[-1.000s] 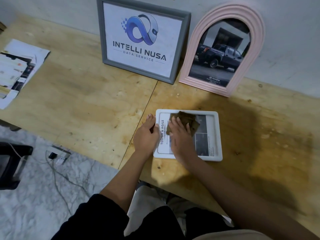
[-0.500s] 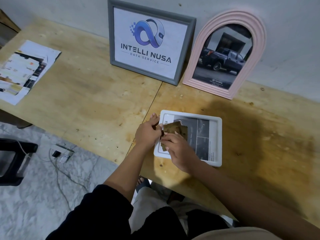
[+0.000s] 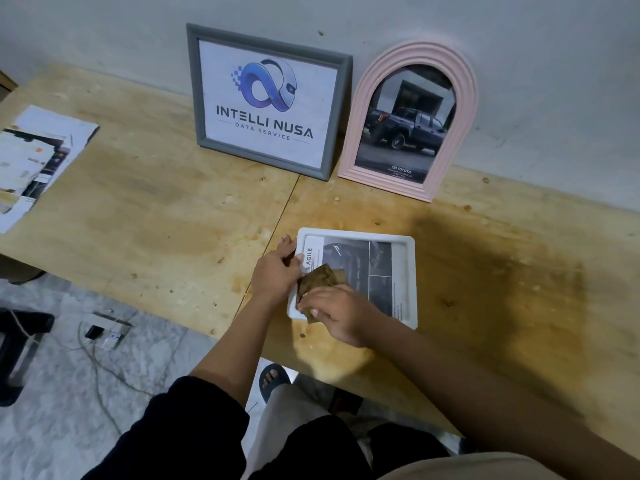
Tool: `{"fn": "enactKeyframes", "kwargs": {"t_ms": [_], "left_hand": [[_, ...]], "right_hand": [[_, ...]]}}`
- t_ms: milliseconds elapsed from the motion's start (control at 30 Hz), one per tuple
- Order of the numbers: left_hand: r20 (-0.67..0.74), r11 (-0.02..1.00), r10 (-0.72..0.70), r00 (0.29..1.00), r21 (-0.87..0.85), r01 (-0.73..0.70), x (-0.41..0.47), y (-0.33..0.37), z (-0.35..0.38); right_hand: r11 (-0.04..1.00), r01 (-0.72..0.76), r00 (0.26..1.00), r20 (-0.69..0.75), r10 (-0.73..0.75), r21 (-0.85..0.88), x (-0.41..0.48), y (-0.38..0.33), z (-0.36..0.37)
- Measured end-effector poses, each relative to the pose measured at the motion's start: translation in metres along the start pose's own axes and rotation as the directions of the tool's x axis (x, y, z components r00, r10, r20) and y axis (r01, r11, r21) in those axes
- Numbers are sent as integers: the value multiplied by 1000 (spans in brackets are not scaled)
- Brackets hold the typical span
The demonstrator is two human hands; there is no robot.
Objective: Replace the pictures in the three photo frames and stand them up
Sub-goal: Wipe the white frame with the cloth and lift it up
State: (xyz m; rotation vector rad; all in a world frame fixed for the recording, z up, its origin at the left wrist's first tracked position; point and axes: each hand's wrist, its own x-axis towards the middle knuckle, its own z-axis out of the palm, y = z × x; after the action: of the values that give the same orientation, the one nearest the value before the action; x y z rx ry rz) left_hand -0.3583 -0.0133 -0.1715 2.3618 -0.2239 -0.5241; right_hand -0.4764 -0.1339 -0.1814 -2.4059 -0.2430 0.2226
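Observation:
A white frame [image 3: 404, 271] lies flat on the wooden table [image 3: 156, 209], picture side up, showing a dark brochure page. My left hand [image 3: 275, 271] grips its left edge. My right hand [image 3: 337, 311] pinches a brown cloth [image 3: 322, 280] on the frame's near left corner. Against the wall stand a grey frame [image 3: 266, 102] with a logo print and a pink arched frame [image 3: 408, 123] with a picture of a truck.
A stack of printed pages [image 3: 34, 161] lies at the table's left end. A power strip with cables [image 3: 104, 329] sits on the marble floor, and a black stool [image 3: 17, 351] stands at the far left. My knees and a sandalled foot [image 3: 273, 379] are below the table edge.
My right hand has dragged the brown cloth from the middle of the white frame toward its near left corner. My left hand stays on the frame's left edge.

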Motion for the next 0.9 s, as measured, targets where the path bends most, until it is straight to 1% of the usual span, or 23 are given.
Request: {"fn": "enactKeyframes", "kwargs": {"t_ms": [67, 167, 200, 233, 333, 400, 467, 500, 533, 567, 600, 633, 667, 700, 733, 767, 800, 833, 900], "left_hand": [[14, 1000, 26, 1000, -15, -26, -1, -1, 3], [23, 997, 72, 997, 16, -73, -1, -1, 5], [19, 997, 80, 997, 23, -80, 0, -2, 5], [15, 996, 82, 997, 29, -82, 0, -2, 5], [-2, 996, 77, 997, 50, -77, 0, -2, 6], [-5, 996, 84, 996, 35, -84, 1, -4, 7], [-3, 996, 87, 996, 9, -87, 0, -5, 7], [-2, 996, 84, 996, -3, -84, 0, -5, 7], [-3, 997, 78, 997, -13, -78, -1, -5, 7], [-4, 997, 73, 997, -20, -74, 0, -6, 7], [-5, 997, 71, 997, -25, -71, 0, -6, 7], [-5, 997, 67, 998, -29, -68, 0, -7, 7], [-2, 997, 63, 998, -36, -63, 1, -7, 7], [3, 997, 61, 998, -45, -60, 2, -8, 7], [7, 997, 60, 998, -55, -59, 2, -8, 7], [10, 996, 60, 998, -61, -60, 2, -8, 8], [10, 996, 62, 998, -62, -61, 2, -8, 8], [9, 996, 62, 998, -59, -61, 2, -8, 7], [9, 997, 59, 998, -48, -58, 3, -7, 7]], "right_hand": [[1000, -2, 1000, -2, 2, 5, -5, 2, -5], [999, -15, 998, 58, 17, -39, -19, 9, -17], [999, -25, 998, 59, 28, -48, -27, 13, -21], [998, -50, 998, 27, 51, -49, -36, 18, -23], [989, -139, 981, -145, 132, -42, -62, 42, -29], [980, -197, 965, -178, 193, -7, -67, 45, -34], [945, -323, 923, -203, 326, 51, -63, 36, -40], [913, -393, 879, -247, 408, 112, -59, 31, -40], [885, -426, 830, -307, 465, 188, -53, 24, -41], [874, -412, 794, -368, 483, 259, -47, 17, -40], [884, -367, 799, -389, 459, 288, -38, 10, -37], [915, -309, 853, -351, 387, 258, -30, 5, -33], [954, -262, 922, -253, 293, 149, -22, -1, -28], [974, -228, 966, -127, 225, -10, -15, -5, -21], [965, -205, 979, -37, 202, -162, -9, -6, -15], [943, -208, 977, -14, 211, -259, -6, -4, -12], [925, -231, 972, -36, 231, -300, -3, -1, -11], [918, -258, 966, -71, 248, -303, -1, 4, -11], [899, -348, 937, -125, 326, -265, -2, 14, -14]]}}
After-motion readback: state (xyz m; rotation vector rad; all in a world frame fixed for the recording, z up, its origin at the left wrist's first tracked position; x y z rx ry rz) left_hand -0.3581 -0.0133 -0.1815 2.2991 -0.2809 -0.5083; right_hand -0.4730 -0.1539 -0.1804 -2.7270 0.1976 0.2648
